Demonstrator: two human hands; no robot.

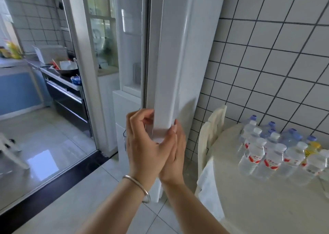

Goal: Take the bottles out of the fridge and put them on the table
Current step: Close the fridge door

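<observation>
A tall white fridge [194, 59] stands in the middle, and its door [167, 77] is seen edge-on. My left hand [142, 142], with a silver bangle on the wrist, curls around the door's lower corner from the left. My right hand [173, 151] presses on the same corner from the right, palm against the left hand. I cannot see inside the fridge. On the round cream table [267, 207] at the right stand several clear water bottles [256, 155] with white caps and red labels. Purple-capped bottles [290, 135] and a yellow one stand behind them.
A cream chair [211, 126] with a white cloth over it stands between fridge and table. A white-tiled wall [267, 64] runs behind them. At the left, a sliding glass door and black threshold [53, 189] lead into a kitchen with a counter, a wok [68, 70] and a white stool.
</observation>
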